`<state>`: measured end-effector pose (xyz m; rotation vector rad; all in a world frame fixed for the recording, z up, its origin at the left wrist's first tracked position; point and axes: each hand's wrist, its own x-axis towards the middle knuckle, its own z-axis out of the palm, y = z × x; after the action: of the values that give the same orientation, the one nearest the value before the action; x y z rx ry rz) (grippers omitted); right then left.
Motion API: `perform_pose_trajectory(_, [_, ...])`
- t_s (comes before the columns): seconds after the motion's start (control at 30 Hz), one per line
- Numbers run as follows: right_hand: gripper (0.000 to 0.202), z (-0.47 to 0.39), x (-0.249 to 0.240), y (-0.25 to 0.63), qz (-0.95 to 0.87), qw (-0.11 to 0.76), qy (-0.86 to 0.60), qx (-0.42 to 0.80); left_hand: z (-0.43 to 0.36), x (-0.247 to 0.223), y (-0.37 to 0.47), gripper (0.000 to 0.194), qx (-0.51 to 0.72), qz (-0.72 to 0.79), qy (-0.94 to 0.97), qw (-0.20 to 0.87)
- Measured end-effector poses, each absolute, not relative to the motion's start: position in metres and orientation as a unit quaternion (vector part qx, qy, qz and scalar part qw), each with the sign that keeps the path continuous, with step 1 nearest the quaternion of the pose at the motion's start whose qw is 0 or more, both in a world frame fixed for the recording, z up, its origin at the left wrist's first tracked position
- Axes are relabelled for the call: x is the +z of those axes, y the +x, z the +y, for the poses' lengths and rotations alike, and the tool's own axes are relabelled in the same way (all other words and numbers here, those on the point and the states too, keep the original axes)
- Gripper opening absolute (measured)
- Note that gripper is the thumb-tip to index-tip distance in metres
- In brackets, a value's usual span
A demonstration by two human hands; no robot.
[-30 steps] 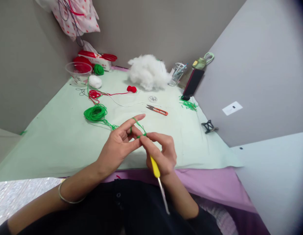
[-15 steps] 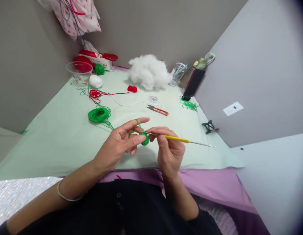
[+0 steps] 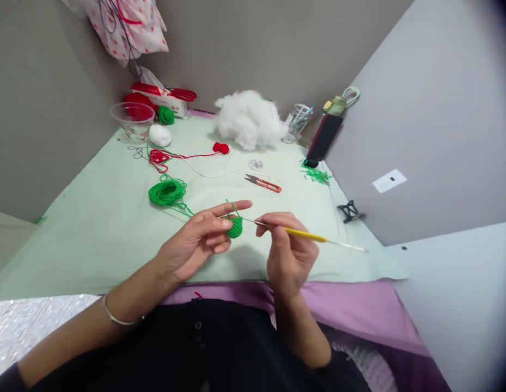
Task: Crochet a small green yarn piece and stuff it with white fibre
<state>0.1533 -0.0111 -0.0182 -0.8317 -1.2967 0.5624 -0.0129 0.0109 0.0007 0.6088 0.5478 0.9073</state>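
My left hand point(image 3: 199, 237) pinches a small green crochet piece point(image 3: 235, 227) between thumb and fingers, with the index finger stretched out and a green strand looped over it. In my right hand point(image 3: 291, 250) is a crochet hook point(image 3: 305, 234) with a yellow handle, gripped like a pen. Its thin metal tip reaches the upper edge of the green piece; whether it sits inside a stitch I cannot tell. The hook's other metal end points right. A loose coil of green yarn point(image 3: 168, 193) lies beyond my left hand, its strand running toward that hand.
Orange thread snips point(image 3: 263, 183) lie ahead of my hands, near a small round dish point(image 3: 256, 164). Farther back are white stuffing point(image 3: 250, 120), a clear plastic tub point(image 3: 132, 122) and a red knitted piece point(image 3: 220, 148). Green yarn clippings point(image 3: 317, 175) and a phone point(image 3: 325, 137) are at right.
My right hand and the hook have moved slightly right and down, away from the left hand. The green piece has shifted a little left and turned, showing more of its side.
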Motion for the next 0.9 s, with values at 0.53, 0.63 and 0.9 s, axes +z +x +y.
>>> perform_pose_trajectory(0.53, [0.016, -0.0066, -0.0216, 0.1544, -0.536, 0.647, -0.367, 0.400, 0.0040, -0.0038, -0.0110, 0.045, 0.458, 0.314, 0.463, 0.690])
perform_pose_trajectory(0.63, [0.016, -0.0046, -0.0208, 0.1549, -0.497, 0.666, -0.347, 0.434, 0.0042, -0.0032, -0.0118, 0.047, 0.467, 0.323, 0.464, 0.680])
perform_pose_trajectory(0.9, [0.016, -0.0042, -0.0163, 0.1551, -0.490, 0.671, -0.297, 0.471, 0.0052, -0.0005, -0.0144, 0.048, 0.453, 0.356, 0.510, 0.639])
